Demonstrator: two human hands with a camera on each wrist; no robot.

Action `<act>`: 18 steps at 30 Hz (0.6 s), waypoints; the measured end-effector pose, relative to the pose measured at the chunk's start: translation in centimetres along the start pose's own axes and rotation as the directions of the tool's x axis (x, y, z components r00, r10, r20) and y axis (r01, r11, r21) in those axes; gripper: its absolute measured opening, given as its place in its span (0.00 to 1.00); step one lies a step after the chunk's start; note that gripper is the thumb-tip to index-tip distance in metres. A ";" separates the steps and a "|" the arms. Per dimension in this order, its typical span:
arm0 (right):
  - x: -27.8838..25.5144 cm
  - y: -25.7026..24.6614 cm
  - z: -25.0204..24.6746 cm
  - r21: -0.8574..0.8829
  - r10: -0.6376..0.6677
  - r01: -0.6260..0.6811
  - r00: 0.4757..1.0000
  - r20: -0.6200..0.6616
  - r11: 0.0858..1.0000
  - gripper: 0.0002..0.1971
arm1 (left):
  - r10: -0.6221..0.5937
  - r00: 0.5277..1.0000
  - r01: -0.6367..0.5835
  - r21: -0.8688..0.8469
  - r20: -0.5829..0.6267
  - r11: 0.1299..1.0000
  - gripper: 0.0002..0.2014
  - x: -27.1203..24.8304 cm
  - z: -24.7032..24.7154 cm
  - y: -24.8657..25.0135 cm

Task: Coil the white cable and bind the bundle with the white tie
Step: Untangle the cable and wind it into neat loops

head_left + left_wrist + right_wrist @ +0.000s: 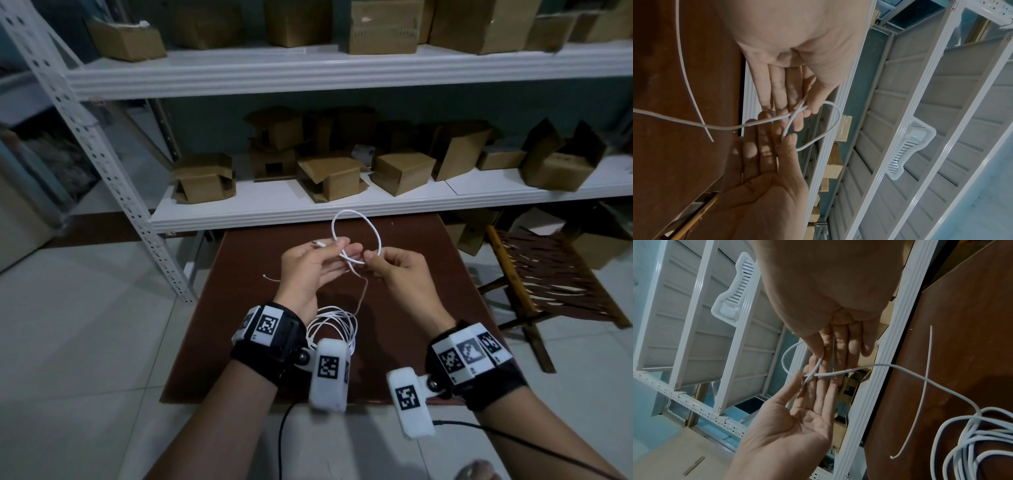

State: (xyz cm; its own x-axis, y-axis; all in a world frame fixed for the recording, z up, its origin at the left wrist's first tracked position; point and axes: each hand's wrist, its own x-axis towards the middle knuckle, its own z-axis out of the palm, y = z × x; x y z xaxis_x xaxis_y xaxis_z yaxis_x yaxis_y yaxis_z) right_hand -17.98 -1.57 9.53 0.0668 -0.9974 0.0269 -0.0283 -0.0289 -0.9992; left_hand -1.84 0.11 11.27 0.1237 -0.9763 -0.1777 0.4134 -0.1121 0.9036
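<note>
Above the brown table [421, 318] both hands hold a white cable [371, 229] that makes one small loop between them. My left hand [339, 251] pinches the cable near its plug, which sticks out to the left. My right hand [371, 259] pinches the crossing strand; in the left wrist view its thumb presses the cable [835, 120] against the fingers. The slack runs down to a loose pile [337, 323] under my left wrist, which also appears as the pile [972, 444]. The thin white tie [270, 278] lies flat on the table left of my left hand; the tie [926, 369] lies straight.
A white metal rack [308, 205] with several cardboard boxes stands right behind the table. A wooden folding chair [548, 274] is at the right. The rack's perforated upright [113, 178] slants at the left. Black camera leads [513, 442] trail over the tiled floor.
</note>
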 end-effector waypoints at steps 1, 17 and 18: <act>0.0 0.0 0.0 -0.008 -0.002 0.002 1.000 0.006 1.000 0.13 | -0.003 1.000 0.003 -0.028 -0.002 1.000 0.12 -0.1 0.0 0.2; -1.6 -1.2 0.6 0.378 0.114 -0.190 0.970 0.216 0.906 0.10 | -0.016 0.998 0.040 -0.403 0.063 0.914 0.06 0.2 -0.3 1.3; -1.6 -1.3 0.7 0.378 0.111 -0.191 0.968 0.225 0.906 0.10 | -0.017 0.998 0.042 -0.416 0.064 0.909 0.06 0.2 -0.3 1.3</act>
State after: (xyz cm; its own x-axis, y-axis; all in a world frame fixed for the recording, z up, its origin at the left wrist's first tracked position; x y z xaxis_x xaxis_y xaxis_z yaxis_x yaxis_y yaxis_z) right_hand -17.36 0.12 10.73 0.2857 -0.9540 -0.0912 0.3383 0.1895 -0.9217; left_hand -0.97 -0.20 12.32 0.0588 -0.9840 -0.1683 0.7558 -0.0663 0.6515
